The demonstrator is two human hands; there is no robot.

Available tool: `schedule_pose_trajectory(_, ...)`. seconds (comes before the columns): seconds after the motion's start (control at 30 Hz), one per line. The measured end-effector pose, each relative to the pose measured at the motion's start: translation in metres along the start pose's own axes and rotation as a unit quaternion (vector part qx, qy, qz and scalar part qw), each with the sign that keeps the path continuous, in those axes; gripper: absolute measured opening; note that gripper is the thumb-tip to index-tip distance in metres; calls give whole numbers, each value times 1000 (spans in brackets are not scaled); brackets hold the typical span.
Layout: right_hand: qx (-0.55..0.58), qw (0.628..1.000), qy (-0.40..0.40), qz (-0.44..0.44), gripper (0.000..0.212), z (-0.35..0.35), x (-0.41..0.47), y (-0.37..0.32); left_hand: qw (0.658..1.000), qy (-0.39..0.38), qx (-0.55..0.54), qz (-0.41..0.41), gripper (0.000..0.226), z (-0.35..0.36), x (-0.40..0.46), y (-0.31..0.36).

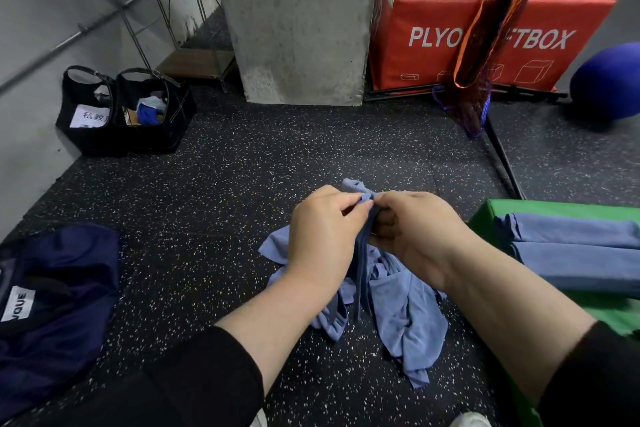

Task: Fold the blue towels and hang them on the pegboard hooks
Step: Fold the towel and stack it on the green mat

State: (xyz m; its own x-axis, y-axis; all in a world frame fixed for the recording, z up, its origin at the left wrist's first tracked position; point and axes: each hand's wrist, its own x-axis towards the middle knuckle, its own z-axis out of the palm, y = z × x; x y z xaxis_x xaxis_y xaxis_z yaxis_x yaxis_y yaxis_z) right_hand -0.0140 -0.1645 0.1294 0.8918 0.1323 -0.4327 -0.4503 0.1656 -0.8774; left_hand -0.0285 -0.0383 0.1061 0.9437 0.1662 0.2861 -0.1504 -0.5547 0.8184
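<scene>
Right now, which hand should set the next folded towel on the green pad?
Probably right. The right hand is nearer the green pad where folded towels already lie; the left hand sits farther away. Both pinch the crumpled towel.

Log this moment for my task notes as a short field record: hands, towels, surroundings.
left hand: pinches the bunched towel
right hand: grips the same towel
towel in hands: crumpled, hanging down to the floor
folded towels: stacked on the green box
pegboard: not in view
nearby: navy bag, red box
</scene>
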Motion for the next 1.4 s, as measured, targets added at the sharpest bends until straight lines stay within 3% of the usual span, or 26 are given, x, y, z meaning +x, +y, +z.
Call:
schedule_pose_trajectory(0.13,-2,1000,-12,-8,47,1,1,2,999,19,40,29,14,-1,0,1)
schedule_pose_trajectory(0.23,4,1000,-19,-16,30,1,1,3,996,-4,75,51,16,-1,0,1)
schedule_pose_trajectory(0.33,17,1000,-11,-16,29,-3,2,3,992,-90,72,46,18,1,-4,6)
schedule_pose_trajectory(0.47,-63,996,33,-62,19,-17,5,-2,982,-190,4,12,36,-7,-9,16)
schedule_pose_trajectory(0.57,-141,985,50,-90,15,-25,7,-6,993,-115,5,-26,31,-20,6,5)
schedule_pose_trajectory(0.63,-234,965,37,-110,23,-28,7,-11,991,-111,74,5,25,-31,18,-3)
schedule_pose_trajectory(0.77,-347,926,-14,-150,27,-33,0,-20,929,-280,232,70,85,-36,30,-11)
schedule_pose_trajectory(0.8,-365,917,-23,-159,29,-34,-2,-21,920,-299,244,74,80,-34,29,-12)
schedule_pose_trajectory(0.87,-386,906,-23,-174,31,-37,-2,-21,918,-302,246,76,32,-30,28,-13)
schedule_pose_trajectory(0.9,-399,899,-11,-180,30,-40,-1,-21,924,-290,239,72,22,-30,27,-14)
schedule_pose_trajectory(1.0,-461,866,39,-189,27,-47,4,-22,949,-246,192,45,27,-34,29,-16)
schedule_pose_trajectory(1.17,-499,841,59,-199,24,-49,10,-21,949,-207,228,65,29,-42,34,-7)
schedule_pose_trajectory(1.4,-493,838,58,-226,19,-43,7,-22,955,-213,202,48,16,-49,40,-9)
